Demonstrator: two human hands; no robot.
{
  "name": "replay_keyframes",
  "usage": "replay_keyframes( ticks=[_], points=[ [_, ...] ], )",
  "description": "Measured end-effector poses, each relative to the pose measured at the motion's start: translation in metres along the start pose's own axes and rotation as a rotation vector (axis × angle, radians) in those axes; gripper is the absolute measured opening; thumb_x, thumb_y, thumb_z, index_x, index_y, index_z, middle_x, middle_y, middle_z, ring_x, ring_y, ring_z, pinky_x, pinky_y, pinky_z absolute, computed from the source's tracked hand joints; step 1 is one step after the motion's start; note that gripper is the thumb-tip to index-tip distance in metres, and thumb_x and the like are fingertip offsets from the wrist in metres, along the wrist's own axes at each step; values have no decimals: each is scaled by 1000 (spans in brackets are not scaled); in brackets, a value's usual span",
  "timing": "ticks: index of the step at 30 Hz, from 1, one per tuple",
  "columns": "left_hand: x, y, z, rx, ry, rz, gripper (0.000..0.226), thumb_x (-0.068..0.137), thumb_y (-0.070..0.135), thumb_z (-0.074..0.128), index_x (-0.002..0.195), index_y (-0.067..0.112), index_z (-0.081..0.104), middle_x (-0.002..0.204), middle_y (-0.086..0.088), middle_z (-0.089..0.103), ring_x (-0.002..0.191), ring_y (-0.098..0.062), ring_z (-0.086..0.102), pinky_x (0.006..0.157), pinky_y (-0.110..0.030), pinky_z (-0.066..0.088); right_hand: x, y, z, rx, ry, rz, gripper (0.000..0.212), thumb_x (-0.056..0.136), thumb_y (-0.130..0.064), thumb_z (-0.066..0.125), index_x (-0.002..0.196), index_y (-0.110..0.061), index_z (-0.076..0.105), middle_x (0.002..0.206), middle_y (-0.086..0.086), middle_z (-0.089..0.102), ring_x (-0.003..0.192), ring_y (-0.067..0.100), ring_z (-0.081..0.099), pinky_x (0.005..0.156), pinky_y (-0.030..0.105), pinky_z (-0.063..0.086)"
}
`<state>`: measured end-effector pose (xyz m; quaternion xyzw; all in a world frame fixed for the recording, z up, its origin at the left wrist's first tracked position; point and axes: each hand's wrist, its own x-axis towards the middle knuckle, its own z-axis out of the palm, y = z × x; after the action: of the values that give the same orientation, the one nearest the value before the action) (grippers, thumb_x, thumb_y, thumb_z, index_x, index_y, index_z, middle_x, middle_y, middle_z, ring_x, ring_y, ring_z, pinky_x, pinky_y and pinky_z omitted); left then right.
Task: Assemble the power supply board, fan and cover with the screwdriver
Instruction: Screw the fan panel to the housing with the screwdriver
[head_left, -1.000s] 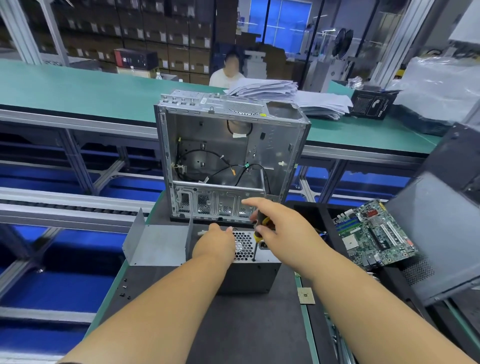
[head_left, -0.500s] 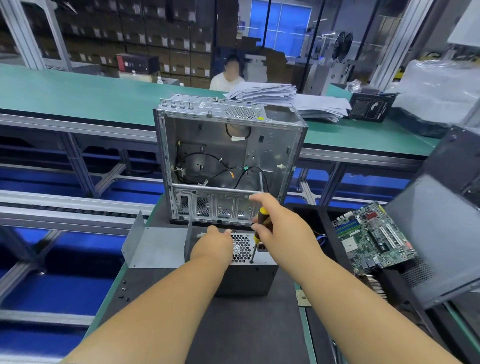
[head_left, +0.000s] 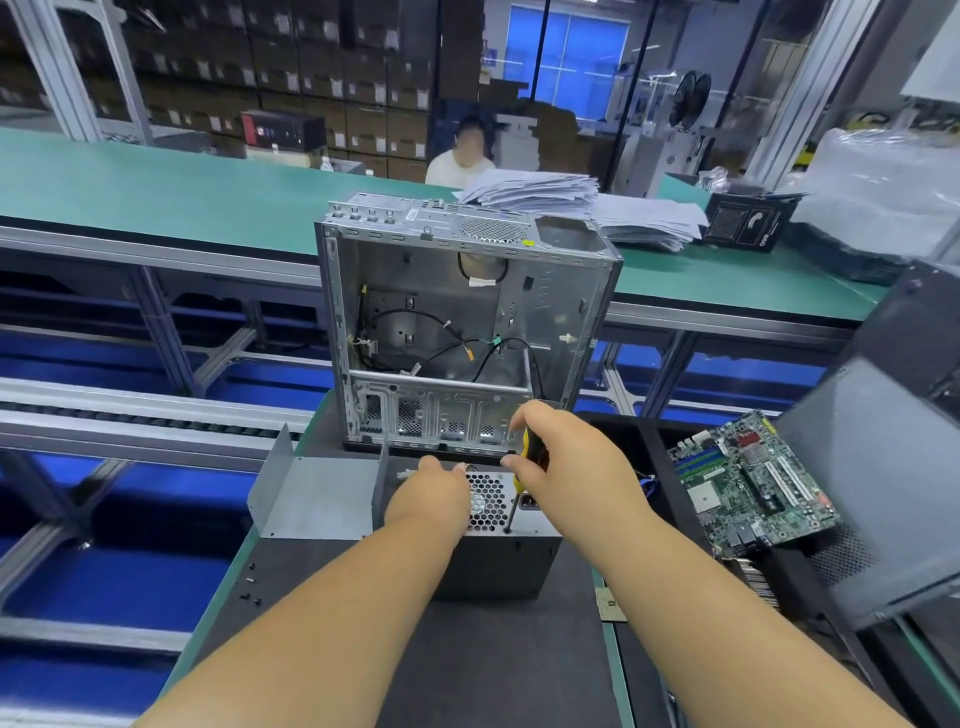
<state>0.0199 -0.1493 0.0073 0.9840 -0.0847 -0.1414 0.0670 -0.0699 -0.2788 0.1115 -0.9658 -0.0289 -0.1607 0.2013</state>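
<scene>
A grey power supply unit (head_left: 498, 564) with a honeycomb fan grille sits on the dark mat in front of me. My left hand (head_left: 428, 499) rests on its top left, fingers pressing down on the cover. My right hand (head_left: 569, 462) grips a yellow-and-black screwdriver (head_left: 522, 478) held upright, its tip on the top near the front right of the grille. A bent grey metal cover (head_left: 317, 493) lies just left of the unit.
An open silver computer case (head_left: 467, 332) stands upright behind the unit. A green motherboard (head_left: 753, 483) lies to the right, beside a leaning dark side panel (head_left: 883, 493). Small black screws (head_left: 249, 582) lie on the mat at left. A person sits beyond the far green bench.
My right hand has shifted slightly nearer with the screwdriver, whose tip now stands on the unit's top near the front edge. The left hand stays on the unit.
</scene>
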Motion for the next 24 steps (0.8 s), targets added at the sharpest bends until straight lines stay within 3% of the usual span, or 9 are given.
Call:
replay_keyframes(
  ticks=[4, 10, 15, 17, 21, 24],
  points=[
    [3, -2, 2, -99, 19, -34, 60, 97, 12, 43, 152, 19, 22, 127, -13, 39, 107, -31, 57, 71, -38, 47, -3, -2, 1, 34, -48, 4, 40, 92, -25, 61, 123, -42, 43, 101, -15, 56, 89, 13, 56, 76, 33, 51],
    [5, -4, 8, -422, 89, -165, 40, 103, 36, 33, 136, 15, 39, 114, -10, 59, 83, -26, 49, 67, -33, 39, -3, 0, 0, 38, -49, 18, 41, 91, -24, 65, 122, -42, 45, 85, -14, 53, 81, 12, 56, 73, 34, 51],
    [2, -10, 11, -601, 152, -141, 46, 98, 46, 36, 123, 8, 45, 114, -16, 60, 102, -34, 59, 77, -36, 39, -6, -4, -2, 39, -61, 25, 44, 92, -23, 64, 124, -44, 44, 83, -14, 53, 79, 11, 56, 72, 34, 51],
    [2, -9, 11, -612, 155, -145, 47, 97, 47, 36, 121, 8, 46, 109, -15, 60, 101, -35, 59, 76, -36, 39, -7, -4, -2, 43, -59, 29, 47, 92, -23, 64, 127, -46, 42, 81, -14, 52, 76, 7, 55, 69, 32, 49],
    [6, -8, 14, -612, 114, -187, 42, 99, 51, 34, 113, 13, 42, 74, -3, 55, 69, -23, 55, 57, -31, 37, -15, 3, -2, 37, 13, 72, 64, 90, -28, 67, 140, -50, 33, 87, -17, 56, 79, 6, 54, 67, 25, 45],
    [9, -11, 15, -660, 99, -148, 37, 99, 53, 35, 103, 16, 36, 72, -2, 55, 63, -17, 52, 50, -30, 32, -23, 7, -1, 178, 176, 110, 62, 88, -24, 70, 137, -46, 39, 86, -17, 59, 86, -3, 54, 65, 10, 42]
  ],
)
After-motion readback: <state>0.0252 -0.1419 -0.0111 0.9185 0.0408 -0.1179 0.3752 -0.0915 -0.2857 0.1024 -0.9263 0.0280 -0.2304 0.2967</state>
